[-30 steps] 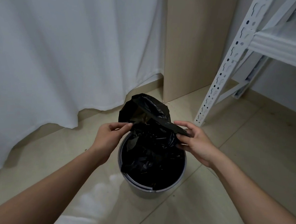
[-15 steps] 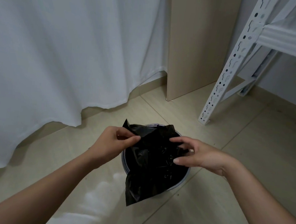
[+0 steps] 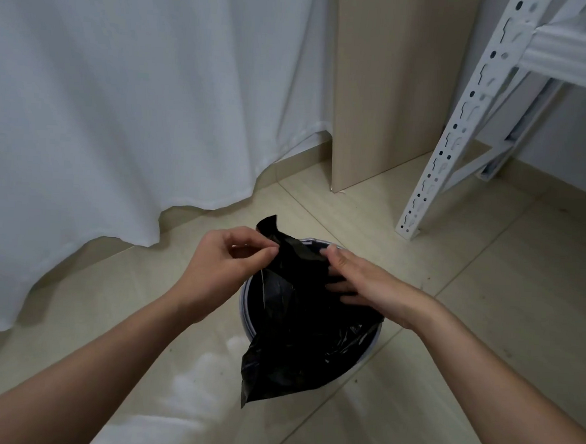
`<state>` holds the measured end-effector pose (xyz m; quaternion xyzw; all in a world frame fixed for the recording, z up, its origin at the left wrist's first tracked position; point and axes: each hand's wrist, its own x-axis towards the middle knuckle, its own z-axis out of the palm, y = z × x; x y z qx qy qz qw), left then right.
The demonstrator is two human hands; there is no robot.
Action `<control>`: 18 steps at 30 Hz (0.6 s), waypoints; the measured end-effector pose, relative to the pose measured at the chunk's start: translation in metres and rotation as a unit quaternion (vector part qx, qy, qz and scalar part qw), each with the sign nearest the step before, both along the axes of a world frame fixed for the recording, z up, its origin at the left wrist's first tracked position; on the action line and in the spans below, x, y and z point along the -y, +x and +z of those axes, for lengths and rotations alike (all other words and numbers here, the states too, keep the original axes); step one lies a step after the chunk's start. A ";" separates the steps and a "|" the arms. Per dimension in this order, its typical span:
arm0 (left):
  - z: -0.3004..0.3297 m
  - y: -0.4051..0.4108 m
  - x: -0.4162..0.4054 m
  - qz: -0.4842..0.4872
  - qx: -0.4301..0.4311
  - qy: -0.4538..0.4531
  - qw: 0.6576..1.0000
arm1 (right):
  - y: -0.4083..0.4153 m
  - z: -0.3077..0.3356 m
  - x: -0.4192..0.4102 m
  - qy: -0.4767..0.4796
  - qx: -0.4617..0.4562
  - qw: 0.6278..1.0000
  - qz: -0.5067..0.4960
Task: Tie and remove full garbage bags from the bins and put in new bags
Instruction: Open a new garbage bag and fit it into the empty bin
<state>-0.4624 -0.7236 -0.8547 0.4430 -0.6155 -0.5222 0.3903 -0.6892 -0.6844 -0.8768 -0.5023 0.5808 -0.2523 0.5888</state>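
Two bare forearms reached into view from the bottom corners, with no sleeves, watch or bracelet on the parts shown. The left hand (image 3: pixel 225 262) and right hand (image 3: pixel 366 288) wore no gloves or rings that could be made out. Nails looked short and unpainted. A pale patch low between the arms was too blurred to tell as clothing.
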 end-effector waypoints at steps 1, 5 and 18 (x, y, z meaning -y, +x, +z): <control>0.000 -0.002 0.000 -0.004 -0.014 0.011 1.000 | -0.001 0.002 0.001 -0.048 -0.010 0.998 -0.026; 0.000 -0.012 0.000 -0.029 -0.053 0.054 0.997 | 0.009 0.001 0.001 -0.165 -0.071 0.982 -0.063; -0.014 -0.001 0.025 0.007 0.234 -0.113 0.965 | -0.040 -0.015 0.011 -0.272 -0.086 0.929 -0.237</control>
